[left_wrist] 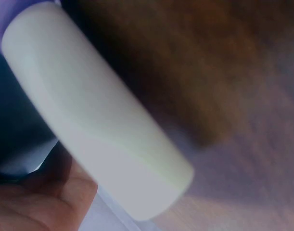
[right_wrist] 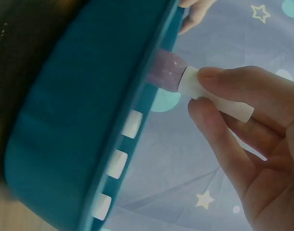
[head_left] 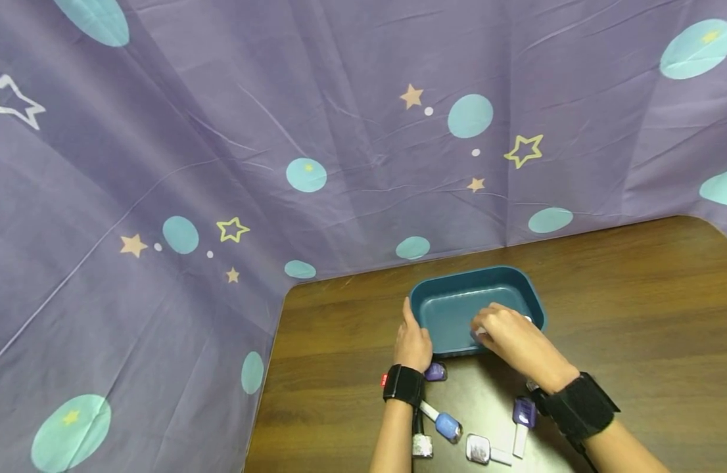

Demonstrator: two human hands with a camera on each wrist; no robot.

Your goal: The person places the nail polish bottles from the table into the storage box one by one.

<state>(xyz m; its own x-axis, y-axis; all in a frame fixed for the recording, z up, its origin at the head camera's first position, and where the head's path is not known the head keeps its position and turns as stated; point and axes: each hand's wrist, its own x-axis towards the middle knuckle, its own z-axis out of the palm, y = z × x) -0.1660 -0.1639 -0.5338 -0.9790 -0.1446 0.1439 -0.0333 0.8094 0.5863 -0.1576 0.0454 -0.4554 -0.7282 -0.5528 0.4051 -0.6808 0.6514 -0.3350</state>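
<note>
My right hand pinches a nail polish bottle by its white cap between thumb and fingers. The bottle is pinkish purple and tilts over the rim of a teal tray, its lower end hidden by the tray wall. My left hand holds the tray at its near left corner, one finger stretched along the outer side. Close before the left wrist camera is a white cap of a purple bottle. Inside the tray, several white caps stand along the right side.
On the wooden table before the tray lie a purple bottle, a blue bottle, another purple bottle and two silver glitter bottles, one silver bottle lying between the arms. A purple patterned cloth hangs behind the table.
</note>
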